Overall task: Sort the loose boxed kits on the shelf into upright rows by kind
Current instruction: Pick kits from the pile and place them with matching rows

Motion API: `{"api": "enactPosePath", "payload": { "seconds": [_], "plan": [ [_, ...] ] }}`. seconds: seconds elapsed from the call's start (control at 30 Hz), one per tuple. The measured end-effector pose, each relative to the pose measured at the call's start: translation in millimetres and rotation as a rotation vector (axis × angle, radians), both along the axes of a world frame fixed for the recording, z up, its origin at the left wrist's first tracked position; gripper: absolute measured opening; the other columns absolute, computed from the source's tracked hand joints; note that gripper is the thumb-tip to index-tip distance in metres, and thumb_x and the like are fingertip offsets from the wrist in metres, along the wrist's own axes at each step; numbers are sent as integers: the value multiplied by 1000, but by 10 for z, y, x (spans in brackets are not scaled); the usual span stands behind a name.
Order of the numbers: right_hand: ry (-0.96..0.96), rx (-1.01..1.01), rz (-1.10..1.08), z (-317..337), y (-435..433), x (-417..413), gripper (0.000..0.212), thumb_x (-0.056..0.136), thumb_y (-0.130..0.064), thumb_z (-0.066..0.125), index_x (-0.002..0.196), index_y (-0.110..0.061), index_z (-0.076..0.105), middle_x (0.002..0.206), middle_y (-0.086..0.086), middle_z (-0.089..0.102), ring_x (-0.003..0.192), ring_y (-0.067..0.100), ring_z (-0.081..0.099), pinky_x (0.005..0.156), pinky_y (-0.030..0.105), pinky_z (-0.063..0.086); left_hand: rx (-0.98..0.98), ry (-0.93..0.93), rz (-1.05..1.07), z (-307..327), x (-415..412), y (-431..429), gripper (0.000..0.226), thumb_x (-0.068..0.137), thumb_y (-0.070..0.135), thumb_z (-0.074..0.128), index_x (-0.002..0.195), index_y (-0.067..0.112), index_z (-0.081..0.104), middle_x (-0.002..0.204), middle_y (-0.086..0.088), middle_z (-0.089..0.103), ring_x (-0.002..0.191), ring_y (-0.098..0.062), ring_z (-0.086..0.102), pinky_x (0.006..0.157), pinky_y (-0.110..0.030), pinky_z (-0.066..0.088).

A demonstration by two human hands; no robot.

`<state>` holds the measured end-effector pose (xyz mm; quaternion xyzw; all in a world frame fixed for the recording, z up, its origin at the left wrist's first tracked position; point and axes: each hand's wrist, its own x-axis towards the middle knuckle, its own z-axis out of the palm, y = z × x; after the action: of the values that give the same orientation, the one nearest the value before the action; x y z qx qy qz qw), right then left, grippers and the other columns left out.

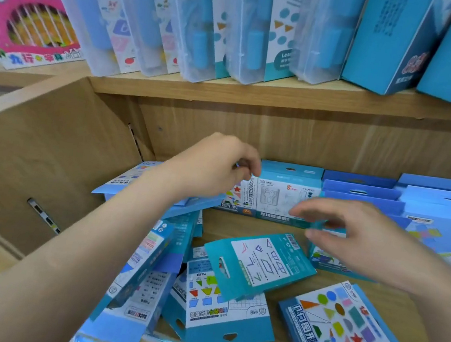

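The upright row [281,199] stands along the back of the lower shelf [242,231], and everything else is placed from it. The left hand [213,166] is at the row's left end, fingers curled and seemingly pinching the top corner of the end kit [239,194]. The right hand [362,239] hovers just in front of the row's middle, fingers loosely bent and apart. Whether it touches the small blue box [325,257] beneath it cannot be told.

In front of the row the loose kits lie flat. A teal kit [260,262] rests tilted on top of the heap [147,264], its long axis slanting toward the row, hang-hole end away from it. It lies below and between both hands, nearer the right one, which looks best placed to lift it. A shapes kit [340,332] lies farthest from the row, front right. Above the row, another shelf holds clear cases [181,19] and blue boxes [396,41], all standing.
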<state>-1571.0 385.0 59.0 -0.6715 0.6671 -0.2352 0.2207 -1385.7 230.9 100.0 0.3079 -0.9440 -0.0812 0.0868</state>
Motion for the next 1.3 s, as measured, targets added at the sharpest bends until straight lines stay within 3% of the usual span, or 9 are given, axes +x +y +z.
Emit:
{"api": "enactPosePath", "payload": {
  "seconds": [0.17, 0.3, 0.53, 0.67, 0.8, 0.9, 0.97, 1.1, 1.3],
  "plan": [
    [213, 87, 95, -467, 350, 318, 61, 89, -38, 60, 134, -57, 25, 127, -45, 20, 123, -14, 29, 101, 8, 23, 67, -278, -100, -167, 481, 619, 65, 82, 0, 52, 131, 41, 45, 140, 16, 41, 127, -9, 37, 104, -29, 35],
    [168, -9, 3, -824, 341, 527, 64, 91, -31, 59, 142, -44, 23, 145, -29, 24, 135, -3, 24, 99, 1, 12, 53, -379, -42, -629, 513, 742, 68, 86, 15, 55, 139, 48, 27, 152, 13, 22, 131, -18, 37, 103, -38, 39],
    [60, -185, -159, -1006, 270, 679, 55, 89, -32, 62, 138, -37, 39, 140, -20, 41, 130, 3, 35, 105, 18, 27, 25, 57, 63, -786, 425, 750, 39, 91, 16, 54, 125, 33, 60, 137, 10, 51, 123, -15, 49, 97, -28, 40],
    [-114, -372, -307, -971, 265, 700, 35, 90, -39, 59, 124, -30, 55, 114, -14, 62, 102, 2, 56, 84, 17, 42, 49, 464, 102, -806, 354, 824, 22, 84, 19, 69, 106, 21, 71, 102, 8, 69, 91, -8, 63, 82, -31, 52],
    [-591, -480, -480, -717, 372, 656, 18, 89, -31, 59, 105, -23, 63, 93, -12, 71, 86, 8, 66, 59, 27, 55, 567, 862, 154, -702, 341, 858, 38, 79, 32, 69, 116, 28, 61, 101, 10, 69, 85, -5, 64, 68, -14, 48],
    [-861, -578, -626, -486, 452, 573, 7, 92, -20, 58, 94, -18, 64, 78, -7, 73, 58, 10, 64, 39, 24, 47, 730, 678, 60, -801, 265, 894, 54, 74, 50, 70, 123, 30, 56, 115, 14, 65, 96, -17, 63, 73, -27, 52],
    [-973, -581, -671, -392, 519, 560, 11, 93, -22, 54, 90, -17, 64, 70, -6, 72, 49, 8, 61, 34, 19, 41, 693, 587, -5, -922, 182, 979, 40, 79, 44, 70, 116, 31, 61, 108, 19, 67, 89, -19, 63, 79, -34, 53],
    [-1041, -505, -731, -402, 691, 538, 18, 92, -30, 55, 94, -16, 65, 76, 1, 72, 57, 13, 65, 38, 21, 42, 914, 674, -18, -1010, 64, 1153, 13, 87, 16, 65, 96, 25, 69, 91, 3, 74, 84, -11, 68, 80, -36, 54],
    [-1089, -470, -808, -458, 1011, 492, 18, 92, -32, 54, 96, -16, 64, 73, -2, 70, 52, 9, 63, 34, 17, 37, 1029, 651, -36, -1155, -54, 1376, 10, 89, 21, 63, 97, 21, 67, 92, -4, 74, 88, -20, 70, 84, -46, 52]
  ]
}}
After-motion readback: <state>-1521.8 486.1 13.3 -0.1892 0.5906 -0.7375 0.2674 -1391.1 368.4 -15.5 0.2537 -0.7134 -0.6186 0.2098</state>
